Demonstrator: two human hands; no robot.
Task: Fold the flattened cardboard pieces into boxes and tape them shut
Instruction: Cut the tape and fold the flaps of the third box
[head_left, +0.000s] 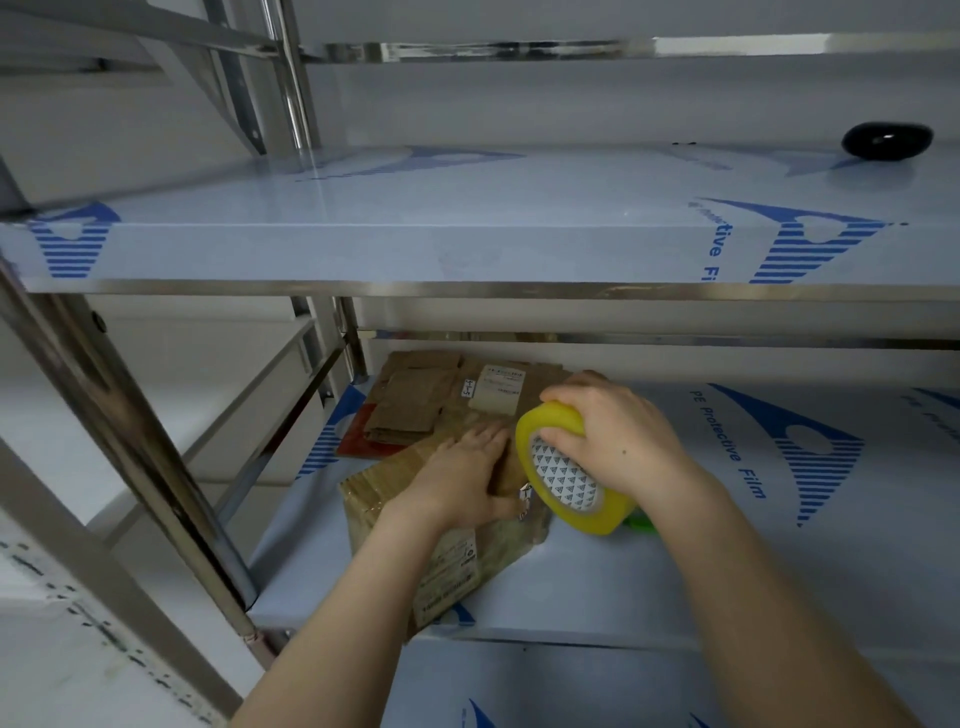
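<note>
Lying under the flat left hand (462, 478), box (452, 569), tape roll (563, 480) perhaps touching.

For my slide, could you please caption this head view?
Left hand rests on a cardboard box while right hand grips a tape roll.

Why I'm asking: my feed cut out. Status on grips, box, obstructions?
Left grip flat on the box, pressing. Right grip holds the tape roll at the box's edge. Flattened cardboard stacked behind, not in the way.
</note>
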